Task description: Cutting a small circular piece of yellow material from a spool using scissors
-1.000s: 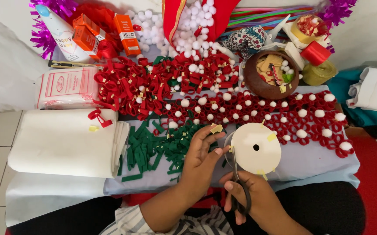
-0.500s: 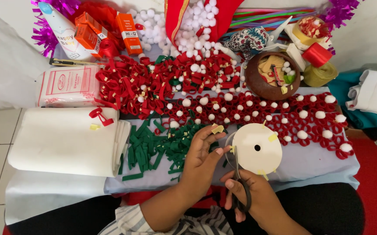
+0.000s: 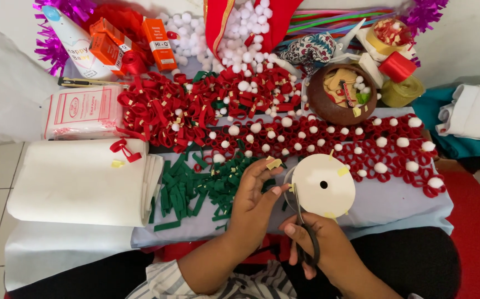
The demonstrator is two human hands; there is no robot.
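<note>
Scissors (image 3: 305, 232): gripped in right hand (image 3: 320, 246), blades pointing far toward tape roll (image 3: 323, 185). Left hand (image 3: 254, 202), just left, pinches a small yellow tape piece (image 3: 274, 164) beside the blades.

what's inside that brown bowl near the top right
The brown bowl holds a pile of small tan paper pieces, one small white ball and a green scrap. The bowl's bottom is covered by that pile.

Three orange boxes (image 3: 132, 41) (one tape disc (image 3: 323, 185)).
</note>
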